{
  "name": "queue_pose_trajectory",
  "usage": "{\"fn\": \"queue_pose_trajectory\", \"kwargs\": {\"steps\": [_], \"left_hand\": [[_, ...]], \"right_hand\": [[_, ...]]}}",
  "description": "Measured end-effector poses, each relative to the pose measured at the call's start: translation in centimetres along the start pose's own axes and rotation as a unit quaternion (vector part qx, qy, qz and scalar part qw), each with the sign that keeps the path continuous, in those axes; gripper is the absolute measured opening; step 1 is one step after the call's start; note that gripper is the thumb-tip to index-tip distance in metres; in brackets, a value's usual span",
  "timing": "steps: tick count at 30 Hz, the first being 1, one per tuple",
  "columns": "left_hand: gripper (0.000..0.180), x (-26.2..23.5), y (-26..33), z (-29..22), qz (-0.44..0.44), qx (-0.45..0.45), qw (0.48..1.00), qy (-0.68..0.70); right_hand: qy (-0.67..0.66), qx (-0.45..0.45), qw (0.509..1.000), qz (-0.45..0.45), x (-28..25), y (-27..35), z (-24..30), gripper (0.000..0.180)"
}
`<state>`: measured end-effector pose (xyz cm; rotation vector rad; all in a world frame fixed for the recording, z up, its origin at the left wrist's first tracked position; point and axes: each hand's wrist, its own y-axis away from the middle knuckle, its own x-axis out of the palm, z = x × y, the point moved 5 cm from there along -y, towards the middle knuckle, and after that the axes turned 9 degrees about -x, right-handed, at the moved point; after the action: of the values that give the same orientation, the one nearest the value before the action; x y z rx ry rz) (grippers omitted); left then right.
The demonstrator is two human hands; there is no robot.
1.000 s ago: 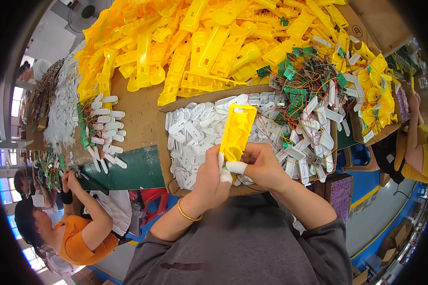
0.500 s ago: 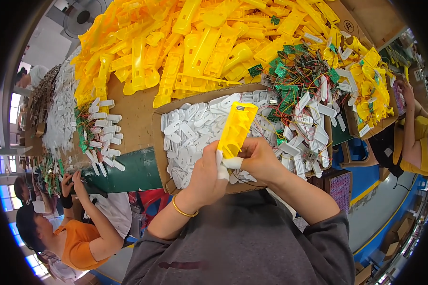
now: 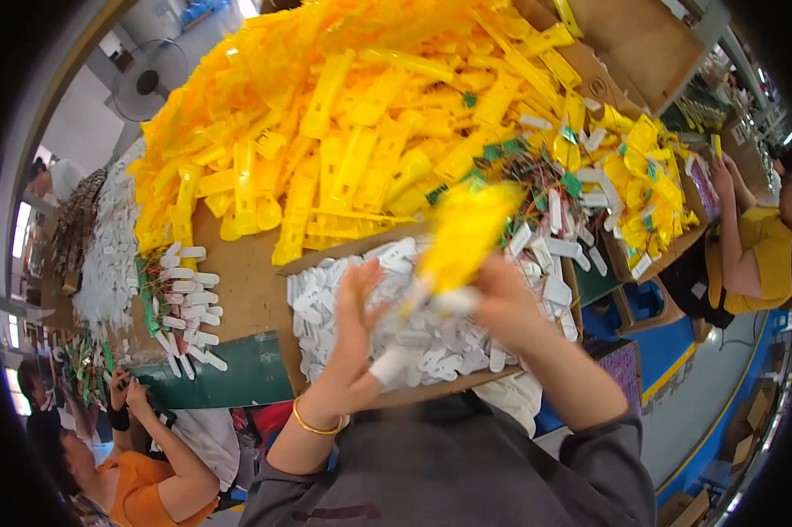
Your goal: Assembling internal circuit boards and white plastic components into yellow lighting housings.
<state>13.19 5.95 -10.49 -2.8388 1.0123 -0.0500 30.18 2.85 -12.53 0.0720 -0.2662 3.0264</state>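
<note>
A yellow plastic casing (image 3: 466,233), smeared by motion, is held up in my right hand (image 3: 506,303) at its lower end. White wrapping shows on a finger of that hand. My left hand (image 3: 354,338) has its fingers apart and holds nothing; its thumb is wrapped in white and a gold bangle sits at the wrist. Both hands are above an open cardboard box (image 3: 295,347) filled with small white plastic pieces (image 3: 321,303). The box's right end also holds white parts with wires (image 3: 554,255).
A large heap of yellow casings (image 3: 325,114) covers the far table. Wired white parts with green boards (image 3: 185,299) lie left; another box of yellow parts (image 3: 655,184) stands right. One person in orange (image 3: 163,474) works at left, another in yellow (image 3: 756,263) at right.
My left hand has let go of the yellow casing and opened, moving left. My right hand keeps the casing and has swung it up and right. The view has tilted.
</note>
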Motion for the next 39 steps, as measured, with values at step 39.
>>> {"fn": "queue_pose_trajectory", "kwargs": {"steps": [39], "left_hand": [[0.034, -11.3, -6.3, -2.0, -0.25, -0.02, 0.967, -0.043]], "right_hand": [[0.484, -0.217, 0.847, 0.037, 2.8, 2.1, -1.8, 0.025]]}}
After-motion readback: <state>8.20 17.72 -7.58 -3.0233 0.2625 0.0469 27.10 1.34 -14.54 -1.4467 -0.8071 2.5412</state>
